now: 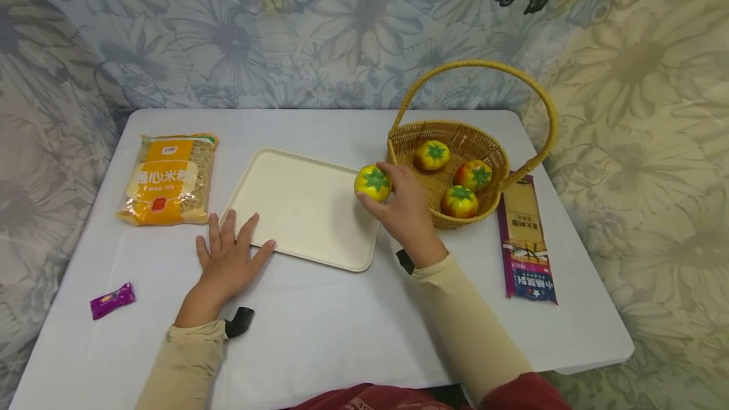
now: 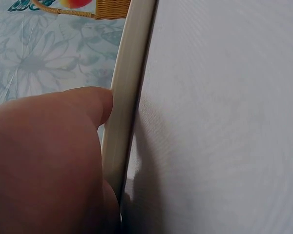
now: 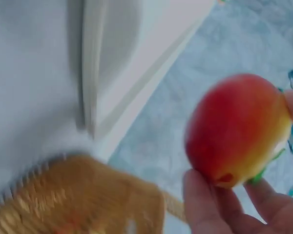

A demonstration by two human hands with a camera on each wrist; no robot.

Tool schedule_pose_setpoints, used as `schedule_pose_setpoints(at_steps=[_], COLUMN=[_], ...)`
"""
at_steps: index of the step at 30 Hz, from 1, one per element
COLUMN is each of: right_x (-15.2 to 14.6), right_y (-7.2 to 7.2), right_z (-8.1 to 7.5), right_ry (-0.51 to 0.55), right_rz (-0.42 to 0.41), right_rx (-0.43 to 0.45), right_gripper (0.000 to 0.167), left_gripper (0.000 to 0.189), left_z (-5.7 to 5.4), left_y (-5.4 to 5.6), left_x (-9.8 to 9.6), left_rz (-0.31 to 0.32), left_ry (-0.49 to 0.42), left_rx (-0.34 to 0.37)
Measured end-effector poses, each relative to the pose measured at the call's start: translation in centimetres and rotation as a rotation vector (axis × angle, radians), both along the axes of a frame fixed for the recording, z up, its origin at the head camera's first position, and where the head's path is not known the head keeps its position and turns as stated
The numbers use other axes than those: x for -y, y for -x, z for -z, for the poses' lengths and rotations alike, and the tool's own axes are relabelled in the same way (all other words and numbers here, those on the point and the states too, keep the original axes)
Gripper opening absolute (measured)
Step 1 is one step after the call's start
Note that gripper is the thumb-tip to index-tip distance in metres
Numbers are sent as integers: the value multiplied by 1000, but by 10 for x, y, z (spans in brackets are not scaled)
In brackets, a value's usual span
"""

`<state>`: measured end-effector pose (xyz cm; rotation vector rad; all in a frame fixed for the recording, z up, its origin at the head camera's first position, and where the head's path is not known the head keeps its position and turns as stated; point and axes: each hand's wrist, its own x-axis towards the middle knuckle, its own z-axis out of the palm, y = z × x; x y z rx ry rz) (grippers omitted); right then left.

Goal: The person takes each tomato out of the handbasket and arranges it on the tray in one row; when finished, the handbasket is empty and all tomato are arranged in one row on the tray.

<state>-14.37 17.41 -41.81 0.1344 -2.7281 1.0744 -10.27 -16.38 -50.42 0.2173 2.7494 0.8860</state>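
My right hand [image 1: 407, 211] pinches a red-and-yellow tomato [image 1: 371, 183] with a green leafy top, above the right end of the cream tray [image 1: 302, 207]. In the right wrist view the tomato [image 3: 234, 129] shows its red side, held between the thumb and the fingers. Several similar tomatoes, one of them at the back [image 1: 431, 155], lie in the wicker basket [image 1: 450, 128] just right of this hand. My left hand [image 1: 228, 261] has its fingers spread at the tray's near left corner. Its thumb lies against the tray's rim [image 2: 124, 92] in the left wrist view.
An orange-labelled bag of grain [image 1: 168, 179] lies left of the tray, with a small purple wrapped candy [image 1: 112, 300] nearer the front. Right of the basket is a long pasta packet [image 1: 526, 245], partly beneath the basket's tall handle [image 1: 549, 112]. A patterned wall stands behind the table.
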Motion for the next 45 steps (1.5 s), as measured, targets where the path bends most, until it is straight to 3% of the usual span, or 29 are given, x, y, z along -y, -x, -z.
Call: schedule_pose_setpoints(at_steps=[10, 27, 34, 45], right_x=[13, 15, 14, 12], right_y=[4, 14, 10, 7], right_z=[26, 34, 33, 30], right_ry=[-84, -131, -163, -175], right_rz=[-3, 5, -10, -22], right_rx=[184, 253, 239, 165], right_gripper=[69, 75, 78, 84], left_gripper=[87, 84, 85, 88], left_z=[0, -8, -7, 0], left_y=[0, 2, 0, 0], left_x=[-3, -4, -4, -1], left_rz=[-2, 3, 1, 1], left_ry=[15, 25, 21, 2], left_rx=[9, 41, 52, 12])
